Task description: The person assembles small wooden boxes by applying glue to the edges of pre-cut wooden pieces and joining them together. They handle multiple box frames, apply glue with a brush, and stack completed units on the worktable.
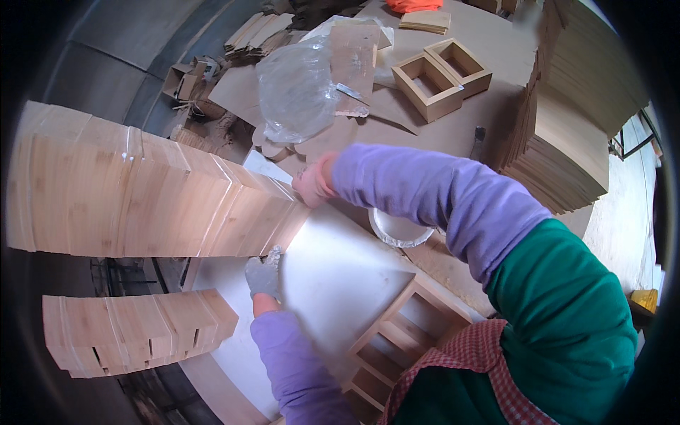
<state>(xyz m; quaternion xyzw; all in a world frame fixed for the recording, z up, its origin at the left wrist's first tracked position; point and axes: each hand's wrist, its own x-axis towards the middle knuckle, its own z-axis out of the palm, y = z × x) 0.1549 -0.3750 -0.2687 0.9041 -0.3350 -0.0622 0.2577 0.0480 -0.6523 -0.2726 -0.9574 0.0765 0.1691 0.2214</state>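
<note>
A long stack of pale wooden boxes (134, 191), with whitish lines at several seams, runs from the left rim to the middle of the head view. My left hand (264, 275), in a grey glove, grips the near corner of its right end, fingers bent against the wood. Across from it, my right hand (312, 183), in a pinkish glove, holds the far side of that same end; some of its fingers are hidden by the wood. Under both hands lies a white board (333, 262).
A shorter box stack (142, 331) stands at lower left. Close to my body lies a divided wooden frame (386, 326). Beyond my right arm are a white tub (399, 228), a two-compartment box (443, 78) and tall piled boards (567, 134). Plastic film (296, 88) lies farther back.
</note>
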